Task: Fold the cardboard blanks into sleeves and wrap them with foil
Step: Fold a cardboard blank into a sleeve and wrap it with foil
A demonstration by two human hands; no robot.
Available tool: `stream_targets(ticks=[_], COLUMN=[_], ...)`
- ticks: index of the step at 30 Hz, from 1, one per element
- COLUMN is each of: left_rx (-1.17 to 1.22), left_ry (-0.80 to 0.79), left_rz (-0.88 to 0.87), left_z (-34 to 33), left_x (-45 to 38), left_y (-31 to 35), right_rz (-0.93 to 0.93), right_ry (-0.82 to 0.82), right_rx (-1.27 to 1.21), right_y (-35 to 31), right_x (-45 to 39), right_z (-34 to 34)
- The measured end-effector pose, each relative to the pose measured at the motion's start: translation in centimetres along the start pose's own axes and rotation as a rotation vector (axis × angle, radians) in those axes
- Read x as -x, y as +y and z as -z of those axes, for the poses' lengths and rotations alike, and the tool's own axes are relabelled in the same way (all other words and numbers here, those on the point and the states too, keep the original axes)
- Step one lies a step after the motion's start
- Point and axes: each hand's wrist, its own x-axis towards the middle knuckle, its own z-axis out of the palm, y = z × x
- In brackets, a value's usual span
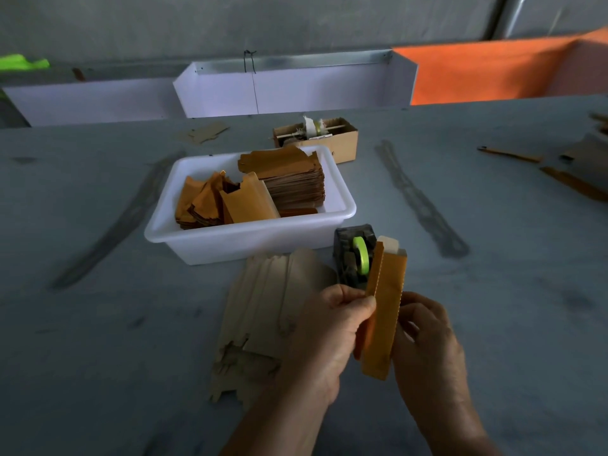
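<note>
Nearest the camera, mid-air above the tabletop (493, 324): foil-wrapped sleeve (383, 314) held upright between both hands. Left hand (332, 327) pinching the loose foil flap along the sleeve's left edge, thumb and forefinger closed on it. Right hand (427, 330) curled round the right edge and back, fingers partly hidden behind. Probably very light, thin card, stiff lengthwise but easily crushed flat; foil skin likely slick and quick to crease or tear at the serrated edge. Best held by the long edges, light pinch, not across the open face. Looks: long narrow box shape, matte gold-orange foil, zigzag cut edges, pale card end poking out the top, lower end wrapped over.

Just left and below the hands: stack of flat cardboard blanks (263, 317), plain tan, fanned on the tabletop, bottom edges ragged. Floppy when lifted singly, probably.

Just behind the sleeve: dark tape dispenser (352, 255) with green tape roll (361, 255), close to the sleeve's top.

Further back: white plastic tub (230, 241) holding gold wrapped sleeves (227, 202) piled at left and a neat stack of foil sheets (292, 179) at right. Behind the tub, small open cardboard box (342, 143), contents unclear. Far edge: white backboard (296, 90) and orange panel (493, 67).
</note>
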Motion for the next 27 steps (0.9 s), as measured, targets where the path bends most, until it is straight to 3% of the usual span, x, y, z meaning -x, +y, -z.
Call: stream_targets(ticks=[5,11,14,16,20,27], left_rx=[-0.042,0.058,0.071,0.062,0.029,0.083], left_ry=[0.01,-0.032,-0.044,-0.054,-0.061,-0.091], left_rz=[0.01,0.072,0.074,0.068,0.041,0.081], left_z=[-0.1,0.3,0.6,0.9,1.3,1.4], left_x=[0.1,0.5,1.2,1.7,2.5,3.1], left_y=[0.5,1.4,1.6,1.5,1.5,1.6], right_rz=[0.102,-0.005,-0.135,-0.115,0.031,0.129], right_ry=[-0.044,0.01,-0.132,-0.307,-0.522,-0.501], right_rx=[0.099,-0.169,-0.491,-0.574,-0.424,-0.222], right_y=[-0.4,0.0,-1.4,-2.8,-4.5,-4.2], right_x=[-0.6,-0.5,-0.4,-0.2,-0.3,-0.8], right_z=[0.6,3.6,5.8,6.8,6.9,5.8])
